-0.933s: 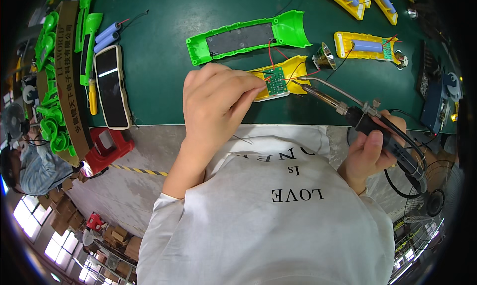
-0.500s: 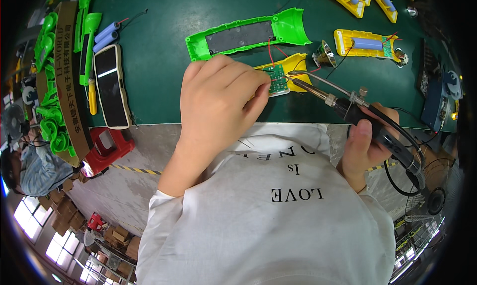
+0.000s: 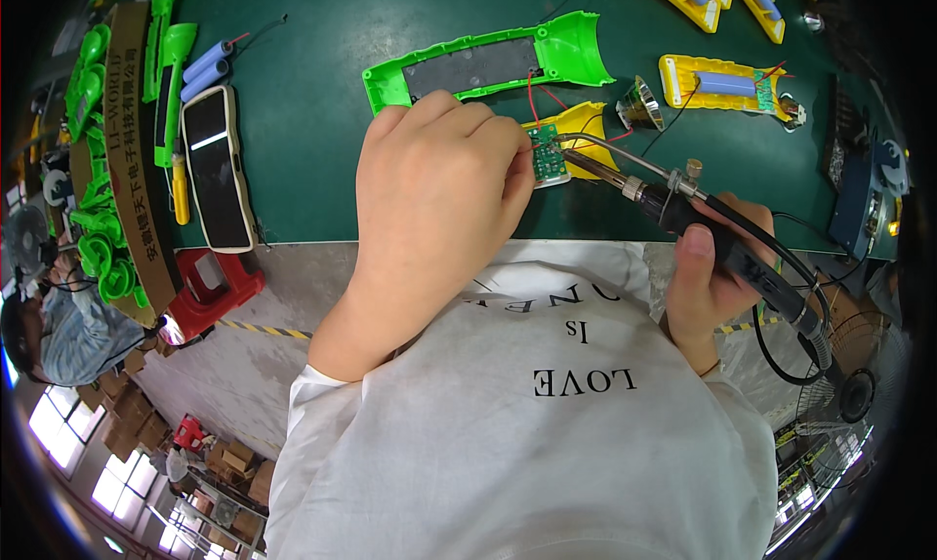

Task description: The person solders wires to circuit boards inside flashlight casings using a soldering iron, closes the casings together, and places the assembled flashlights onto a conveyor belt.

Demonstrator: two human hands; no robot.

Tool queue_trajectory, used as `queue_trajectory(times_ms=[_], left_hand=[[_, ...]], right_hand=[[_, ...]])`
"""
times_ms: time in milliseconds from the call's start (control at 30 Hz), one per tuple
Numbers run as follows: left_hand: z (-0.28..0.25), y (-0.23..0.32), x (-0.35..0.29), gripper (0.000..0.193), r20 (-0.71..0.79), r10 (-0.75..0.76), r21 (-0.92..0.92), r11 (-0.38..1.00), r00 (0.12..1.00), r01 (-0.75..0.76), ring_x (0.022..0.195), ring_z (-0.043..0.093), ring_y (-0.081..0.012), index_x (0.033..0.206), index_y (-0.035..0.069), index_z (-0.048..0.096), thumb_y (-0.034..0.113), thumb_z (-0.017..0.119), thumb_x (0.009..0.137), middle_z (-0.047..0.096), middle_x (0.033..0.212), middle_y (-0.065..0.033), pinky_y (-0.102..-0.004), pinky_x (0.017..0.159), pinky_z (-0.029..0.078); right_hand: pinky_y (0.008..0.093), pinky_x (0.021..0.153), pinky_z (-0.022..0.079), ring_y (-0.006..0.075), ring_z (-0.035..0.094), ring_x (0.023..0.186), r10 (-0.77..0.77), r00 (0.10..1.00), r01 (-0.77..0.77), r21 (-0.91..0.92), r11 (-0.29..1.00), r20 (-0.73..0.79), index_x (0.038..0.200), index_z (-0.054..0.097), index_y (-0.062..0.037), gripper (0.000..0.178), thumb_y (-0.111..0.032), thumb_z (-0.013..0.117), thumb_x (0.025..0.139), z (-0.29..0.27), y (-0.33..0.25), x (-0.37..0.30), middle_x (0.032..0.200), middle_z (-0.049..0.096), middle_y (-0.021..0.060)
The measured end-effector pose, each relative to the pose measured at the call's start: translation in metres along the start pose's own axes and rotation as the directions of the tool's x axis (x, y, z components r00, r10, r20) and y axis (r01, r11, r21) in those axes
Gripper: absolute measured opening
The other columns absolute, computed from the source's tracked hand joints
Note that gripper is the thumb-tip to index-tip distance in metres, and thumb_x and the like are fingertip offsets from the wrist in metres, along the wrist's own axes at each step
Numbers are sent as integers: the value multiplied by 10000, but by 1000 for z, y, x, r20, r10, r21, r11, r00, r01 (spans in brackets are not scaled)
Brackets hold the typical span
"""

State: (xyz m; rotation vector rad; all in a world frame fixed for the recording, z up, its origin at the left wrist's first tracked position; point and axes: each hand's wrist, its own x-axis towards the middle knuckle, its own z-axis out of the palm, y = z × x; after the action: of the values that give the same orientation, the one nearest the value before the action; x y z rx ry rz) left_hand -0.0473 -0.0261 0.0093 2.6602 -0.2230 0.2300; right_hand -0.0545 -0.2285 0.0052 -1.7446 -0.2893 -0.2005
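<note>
In my right hand [image 3: 717, 272] is a black-handled soldering iron [image 3: 673, 214] with a thin metal solder-feed tube clamped along it. Its tip touches or nearly touches a small green circuit board [image 3: 549, 160]. The board lies at a yellow plastic shell [image 3: 589, 131], which my left hand [image 3: 439, 184] partly hides. My left thumb and fingers are pinched at the board's left edge, on what looks like a thin red wire. Behind them rests a green flashlight shell half [image 3: 478, 64] with a black panel; red wires run from it toward the board.
A silver reflector cup [image 3: 639, 106] and a yellow shell with a blue battery [image 3: 724, 84] lie to the right. At left are a phone [image 3: 220, 170], blue battery cells [image 3: 207, 67], a yellow-handled tool [image 3: 181, 189] and a cardboard box [image 3: 132, 160] of green parts. A blue device [image 3: 859, 199] stands far right.
The soldering iron has shifted slightly left, its tip moving farther over the circuit board. My left hand stays pinched at the board's edge, moving only a little.
</note>
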Motion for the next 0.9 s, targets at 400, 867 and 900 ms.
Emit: queue_trajectory(times_ms=[400, 867, 900], left_hand=[[-4, 7, 5, 68, 86, -32, 97, 995, 996, 23, 605, 498, -172, 630, 96, 584, 69, 626, 584, 547, 583, 19, -293, 564, 374], [-5, 11, 8, 51, 123, -62, 145, 988, 990, 44, 610, 515, -197, 612, 83, 577, 58, 607, 579, 549, 582, -7, -312, 566, 399], [-4, 11, 9, 49, 123, -60, 142, 989, 991, 42, 610, 516, -199, 610, 82, 575, 58, 605, 579, 549, 583, -9, -314, 565, 400]], right_hand=[[223, 662, 414, 116, 505, 721, -34, 999, 36, -49, 998, 30, 886, 529, 54, 238, -66, 632, 708, -2, 3, 1, 833, 542, 97], [216, 625, 413, 111, 498, 685, -15, 1000, 15, -9, 1000, 22, 877, 530, 54, 238, -62, 639, 701, 1, 3, 0, 800, 529, 79], [216, 625, 413, 111, 498, 685, -15, 1000, 15, -10, 1000, 20, 877, 530, 54, 238, -62, 639, 701, 1, 3, 0, 800, 529, 79]])
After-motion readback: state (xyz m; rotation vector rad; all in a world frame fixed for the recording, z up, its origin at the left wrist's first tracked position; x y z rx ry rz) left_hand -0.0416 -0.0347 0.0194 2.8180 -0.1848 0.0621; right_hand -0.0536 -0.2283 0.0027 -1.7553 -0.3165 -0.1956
